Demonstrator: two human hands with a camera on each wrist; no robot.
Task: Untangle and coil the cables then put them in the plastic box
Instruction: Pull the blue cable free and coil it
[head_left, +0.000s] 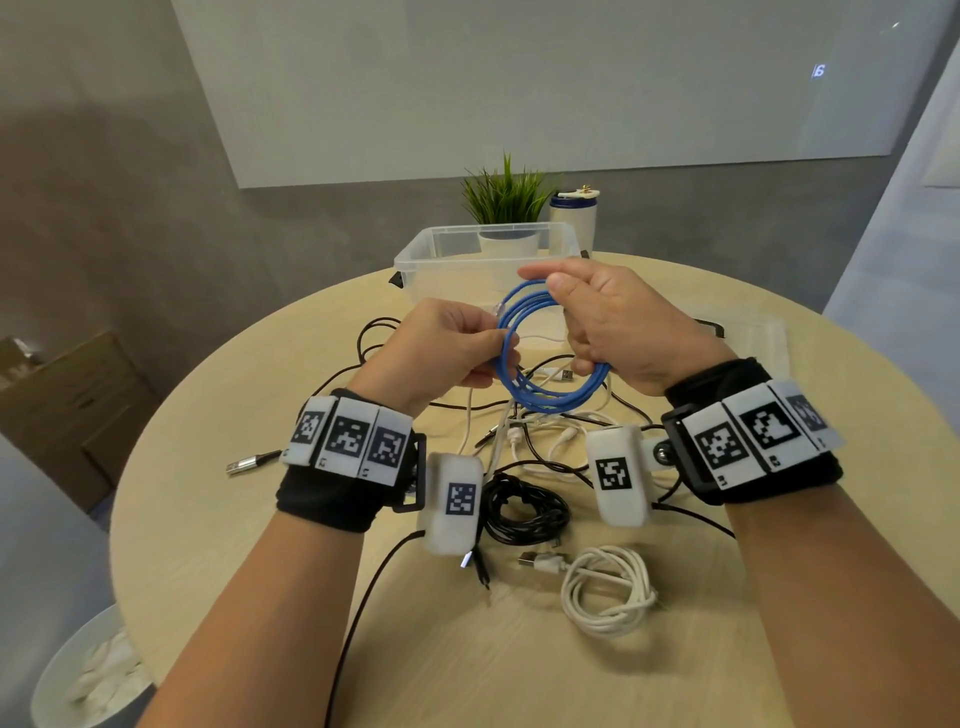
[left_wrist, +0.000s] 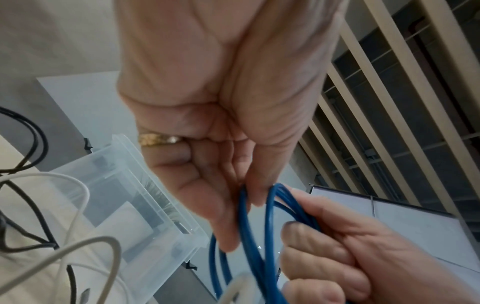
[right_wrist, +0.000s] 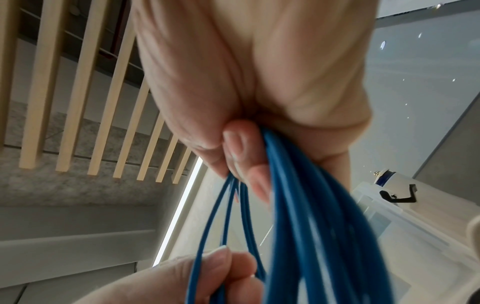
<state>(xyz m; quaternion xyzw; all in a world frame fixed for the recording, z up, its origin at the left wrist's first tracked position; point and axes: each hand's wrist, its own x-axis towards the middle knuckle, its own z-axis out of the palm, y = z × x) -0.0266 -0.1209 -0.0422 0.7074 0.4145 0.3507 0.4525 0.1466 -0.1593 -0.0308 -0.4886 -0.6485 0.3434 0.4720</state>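
Both hands hold one coiled blue cable (head_left: 540, 353) above the table (head_left: 260, 519): the left hand (head_left: 441, 348) pinches its left side, and the right hand (head_left: 618, 322) curls round its right side. One clear plastic box (head_left: 441, 249) stands just behind; nearer lie one black coil (head_left: 524, 509), one white coil (head_left: 608, 587) and a loose tangle (head_left: 519, 431). Only the left wrist view shows a gold ring (left_wrist: 158, 139).

Translucent plastic box (head_left: 485, 254) (smooth, glossy)
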